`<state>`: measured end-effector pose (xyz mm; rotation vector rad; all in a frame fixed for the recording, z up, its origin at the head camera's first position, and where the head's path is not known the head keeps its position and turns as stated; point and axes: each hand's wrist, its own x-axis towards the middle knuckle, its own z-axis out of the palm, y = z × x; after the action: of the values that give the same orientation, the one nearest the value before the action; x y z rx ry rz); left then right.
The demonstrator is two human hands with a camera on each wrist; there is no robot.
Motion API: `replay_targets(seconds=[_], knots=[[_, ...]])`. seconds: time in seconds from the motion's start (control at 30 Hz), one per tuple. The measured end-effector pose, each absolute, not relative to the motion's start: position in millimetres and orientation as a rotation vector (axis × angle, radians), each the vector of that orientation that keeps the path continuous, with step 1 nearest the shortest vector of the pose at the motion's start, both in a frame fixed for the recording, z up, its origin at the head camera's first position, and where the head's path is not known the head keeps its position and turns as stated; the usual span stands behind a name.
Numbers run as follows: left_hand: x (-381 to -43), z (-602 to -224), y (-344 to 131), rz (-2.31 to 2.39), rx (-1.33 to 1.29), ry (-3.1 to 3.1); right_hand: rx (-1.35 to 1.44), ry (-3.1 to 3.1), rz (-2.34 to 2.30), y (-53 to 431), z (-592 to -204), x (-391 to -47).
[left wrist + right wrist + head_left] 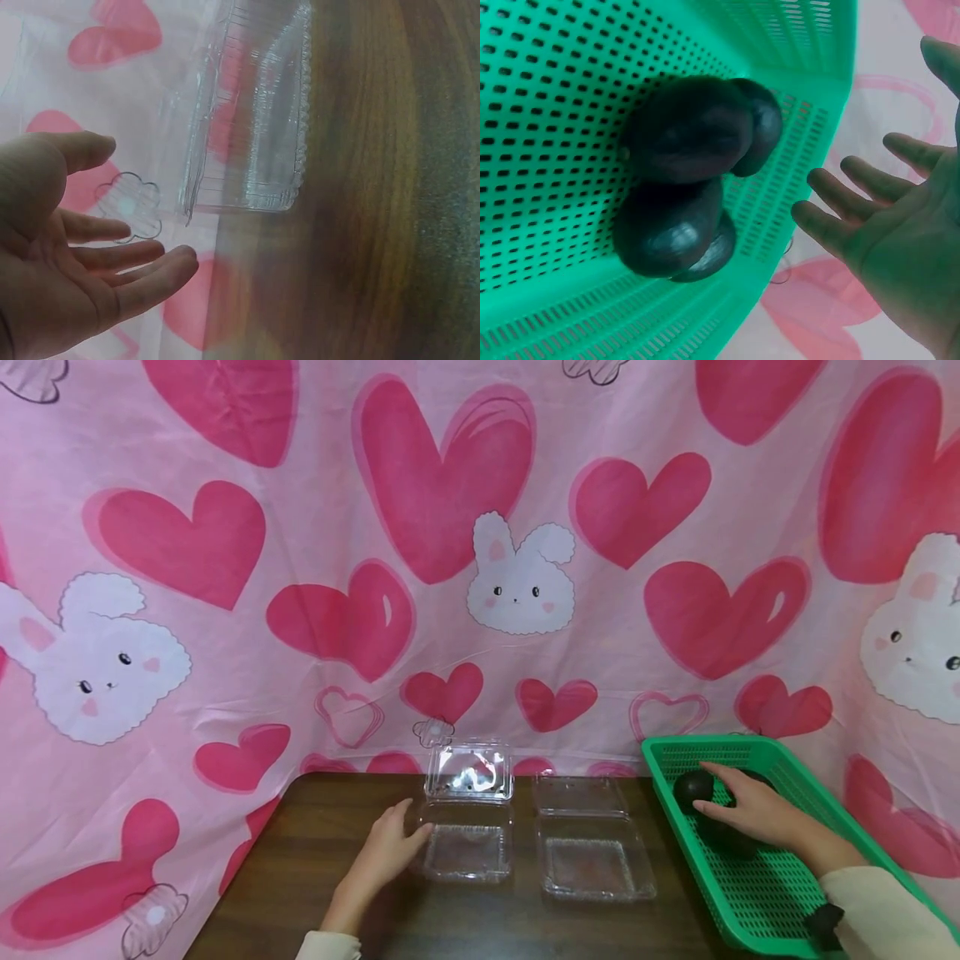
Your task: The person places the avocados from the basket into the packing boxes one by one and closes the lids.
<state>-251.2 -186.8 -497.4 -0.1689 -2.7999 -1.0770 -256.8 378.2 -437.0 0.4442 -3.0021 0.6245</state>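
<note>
Several dark, smooth, egg-shaped fruits, avocado-like (690, 131), lie bunched at the far end of a green plastic basket (678, 852). Over them in the head view is my right hand (761, 810), fingers spread and holding nothing. One dark fruit (693, 792) shows between its thumb and forefinger; the hand partly hides the others. My left hand (388, 843) is empty, its fingers relaxed, beside the left clear plastic clamshell box (467, 872). That box has its lid (470, 775) raised at the back. In the left wrist view, the fingertips are near the clear box (277, 135).
A second clear clamshell box (596, 889) lies opened between the left box and the basket, its lid (579, 795) folded back. All stand on a dark wooden table (480, 927). A pink cloth (607, 635) with hearts and rabbits hangs behind.
</note>
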Motion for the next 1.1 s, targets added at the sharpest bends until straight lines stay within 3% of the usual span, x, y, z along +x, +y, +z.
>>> replay_targets(seconds=[0.7,1.1], knots=[[-248.1,-515.3,-191.7,-1.408,-0.053,-2.724,0.335,-3.141,0.884,408.6,-449.6,-261.3],[-244.6,-523.3,-189.5,-1.680,0.059,-2.708,0.256,-3.069,0.770,430.8,-450.3,-266.4]])
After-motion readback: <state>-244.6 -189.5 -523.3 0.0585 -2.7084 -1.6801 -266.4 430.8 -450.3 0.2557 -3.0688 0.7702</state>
